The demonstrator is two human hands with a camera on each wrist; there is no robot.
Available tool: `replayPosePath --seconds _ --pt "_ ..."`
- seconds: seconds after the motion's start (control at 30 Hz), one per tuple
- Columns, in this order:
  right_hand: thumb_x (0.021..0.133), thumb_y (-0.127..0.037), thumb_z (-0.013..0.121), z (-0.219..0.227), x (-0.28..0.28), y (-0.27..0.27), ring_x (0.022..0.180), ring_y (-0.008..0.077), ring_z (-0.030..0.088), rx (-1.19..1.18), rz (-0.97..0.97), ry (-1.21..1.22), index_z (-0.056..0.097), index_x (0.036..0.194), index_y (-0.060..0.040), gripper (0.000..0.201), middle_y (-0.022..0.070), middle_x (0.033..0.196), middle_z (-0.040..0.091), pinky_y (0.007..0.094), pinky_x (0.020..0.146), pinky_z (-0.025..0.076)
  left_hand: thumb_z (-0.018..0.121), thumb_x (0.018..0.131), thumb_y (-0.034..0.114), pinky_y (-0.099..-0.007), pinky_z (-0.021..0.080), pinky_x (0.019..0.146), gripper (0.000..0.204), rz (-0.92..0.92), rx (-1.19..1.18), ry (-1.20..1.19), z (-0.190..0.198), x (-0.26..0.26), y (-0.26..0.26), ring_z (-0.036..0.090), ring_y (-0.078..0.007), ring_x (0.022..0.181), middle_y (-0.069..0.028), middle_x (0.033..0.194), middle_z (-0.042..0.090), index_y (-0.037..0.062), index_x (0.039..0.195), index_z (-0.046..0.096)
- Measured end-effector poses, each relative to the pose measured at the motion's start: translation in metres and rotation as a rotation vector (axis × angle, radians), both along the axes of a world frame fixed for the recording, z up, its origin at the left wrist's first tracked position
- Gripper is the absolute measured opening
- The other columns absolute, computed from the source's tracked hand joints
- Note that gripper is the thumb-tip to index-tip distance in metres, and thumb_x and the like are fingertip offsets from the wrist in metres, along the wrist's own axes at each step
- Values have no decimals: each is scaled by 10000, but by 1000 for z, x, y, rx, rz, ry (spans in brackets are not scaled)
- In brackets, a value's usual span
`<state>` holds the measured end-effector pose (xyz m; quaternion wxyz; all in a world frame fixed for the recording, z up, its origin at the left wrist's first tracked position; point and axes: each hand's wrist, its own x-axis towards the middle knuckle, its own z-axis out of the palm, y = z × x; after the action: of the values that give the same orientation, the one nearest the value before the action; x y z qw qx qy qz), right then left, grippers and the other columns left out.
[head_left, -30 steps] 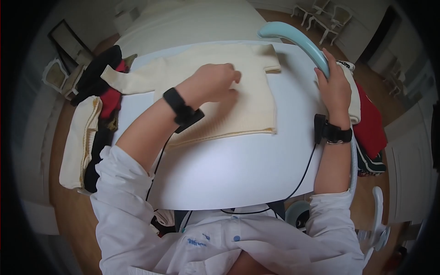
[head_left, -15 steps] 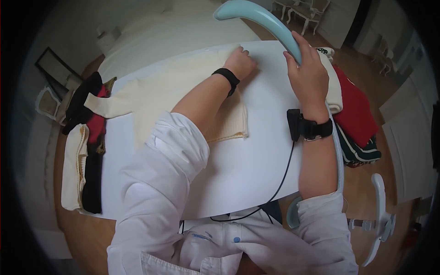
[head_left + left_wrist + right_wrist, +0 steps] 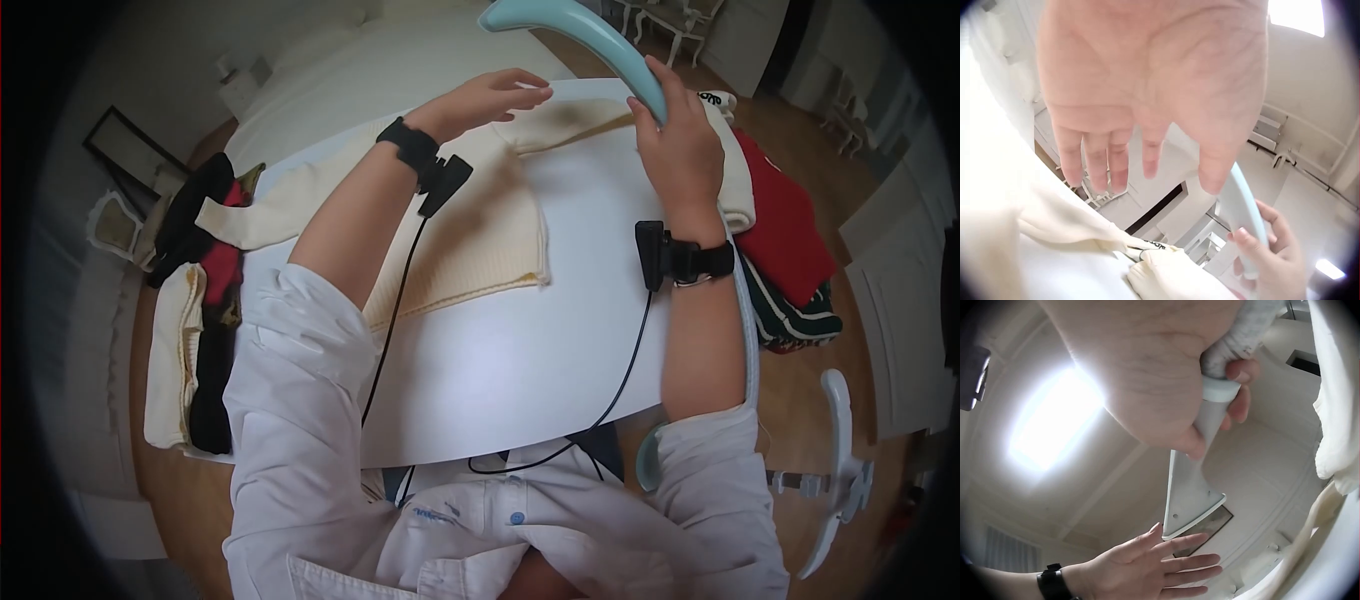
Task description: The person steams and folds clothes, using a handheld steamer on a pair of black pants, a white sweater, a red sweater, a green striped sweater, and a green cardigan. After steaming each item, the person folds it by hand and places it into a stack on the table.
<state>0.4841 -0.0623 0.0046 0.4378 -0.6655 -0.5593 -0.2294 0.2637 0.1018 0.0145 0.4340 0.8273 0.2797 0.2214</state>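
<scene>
A cream knitted sweater point(image 3: 480, 235) lies spread on the white board point(image 3: 520, 360), with one sleeve point(image 3: 580, 122) stretched out to the right and the other point(image 3: 240, 222) to the left. Raised over the sweater's upper part is my left hand point(image 3: 485, 102), fingers extended and nothing in them; its bare palm point(image 3: 1154, 75) faces the left wrist camera. My right hand point(image 3: 682, 160) grips a pale blue garment steamer point(image 3: 590, 45) by its handle, above the board's far right. The steamer's flared head point(image 3: 1191, 494) points toward the left hand in the right wrist view.
Folded clothes hang over both board ends: a cream knit point(image 3: 172, 365) and black garment point(image 3: 210, 390) at left, a white roll point(image 3: 735, 190) and red garment point(image 3: 785, 220) at right. The steamer's hose point(image 3: 748, 330) runs down along my right forearm. A pale blue stand point(image 3: 830, 480) is at lower right.
The sweater's right sleeve, bunched short a second ago, now reaches out to the right. My left hand went to the right shoulder, then lifted back leftward. The steamer has shifted left and away.
</scene>
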Motion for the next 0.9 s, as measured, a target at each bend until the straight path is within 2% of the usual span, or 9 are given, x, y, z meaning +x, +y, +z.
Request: replayPosePath --seconds 0.07,0.1,0.23,0.33,0.47,0.53,0.6,0.67,0.9 --pt "984 -319 671 -2 1 0 894 341 729 -47 0 -9 563 1455 -281 486 94 1053 705 463 777 596 678 937 615 -435 466 1099 748 9 145 303 -16 -25 13 560 -342 1353 -216 1452 588 104 1470 557" --pt "980 -312 677 -2 2 1 897 341 728 -92 -3 -17 563 1454 -284 489 97 1046 705 463 777 594 708 909 595 -455 473 1094 766 64 479 535 -25 -43 4 571 -375 1334 -234 1447 583 106 1477 549" --pt "964 -291 700 0 -2 -3 870 327 725 -139 55 -89 559 1457 -323 514 100 997 692 454 758 592 766 823 595 -497 493 1076 845 299 448 954 -33 -108 -40 537 -440 1352 -199 1449 575 194 1526 524" --pt "947 -272 719 2 -12 -8 813 308 711 -230 127 -140 574 1454 -371 537 96 928 660 434 732 588 656 925 620 -515 465 1115 807 345 192 1061 -41 -151 -56 533 -478 1352 -271 1501 526 203 1584 449" --pt "936 -257 726 -6 -29 -8 774 298 691 -267 306 -271 600 1446 -392 542 87 892 631 417 712 584 527 1011 624 -513 447 1134 790 303 455 1007 -59 -169 -118 477 -619 1323 -420 1498 427 218 1650 298" --pt "933 -248 727 -9 -49 -11 776 301 690 -316 349 -310 607 1443 -389 542 89 894 631 417 711 583 550 1021 595 -472 479 1088 739 269 354 1058 -41 -153 -137 480 -563 1372 -316 1586 394 274 1644 318" --pt "933 -225 723 -15 -73 -6 798 313 696 -431 390 -274 602 1449 -385 554 106 913 638 422 717 582 570 1020 550 -465 543 941 670 272 549 947 -61 -158 -141 666 -491 1073 -326 1341 582 257 1602 410" --pt "922 -179 719 -9 -93 2 806 327 699 -499 411 -291 605 1452 -358 571 132 920 655 433 722 581 594 1004 546 -463 560 862 653 278 582 900 -67 -158 -139 690 -453 945 -324 1200 631 243 1568 468" --pt "894 12 609 27 -155 52 842 363 715 -489 531 -454 633 1433 -253 601 169 885 698 452 736 584 623 976 546 -468 574 759 599 290 694 753 -72 -164 -140 687 -417 799 -276 998 656 283 1509 551"
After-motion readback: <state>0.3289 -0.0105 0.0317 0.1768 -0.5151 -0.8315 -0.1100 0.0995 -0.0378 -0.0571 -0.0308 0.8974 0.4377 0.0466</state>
